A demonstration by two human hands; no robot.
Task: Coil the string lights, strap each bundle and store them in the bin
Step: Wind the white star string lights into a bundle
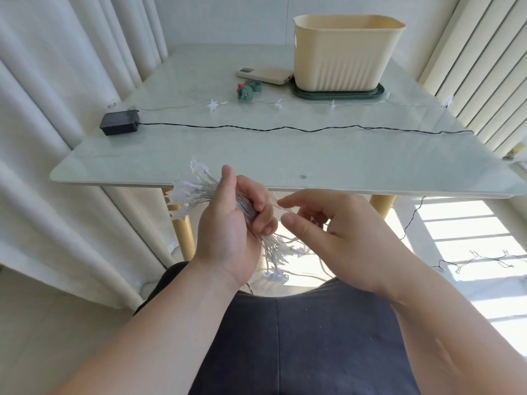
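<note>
- Dark lap fabric [299,337] sits nearest the cam; both forearms reach fwd over it, so the work happens below the surface [256,149] edge, close to the body.
- Left hand [228,220] is palm-up-ish, thumb toward the surface, fingers [262,209] clamped round the coiled star lights [196,192]; it prob. acts as the fixed core so loops don't spring apart.
- Stars fan out past the thumb side & more loops droop under the fist, so the bundle isn't strapped yet.
- Right hand [336,229] sits just beside the left, index out, thumb & fingertips pinching a thin clear wire; it looks like it feeds the next wrap.
- Second strand [273,103] w/ stars & a dark cord [285,128] from the black battery box [119,122] lie stretched across the surface, likely kept straight to avoid tangles.
- Green straps [248,88] wait near the cream bin [342,55], which stands on a green lid [336,94] at the far side w/ a power bank [265,74] beside it.
</note>
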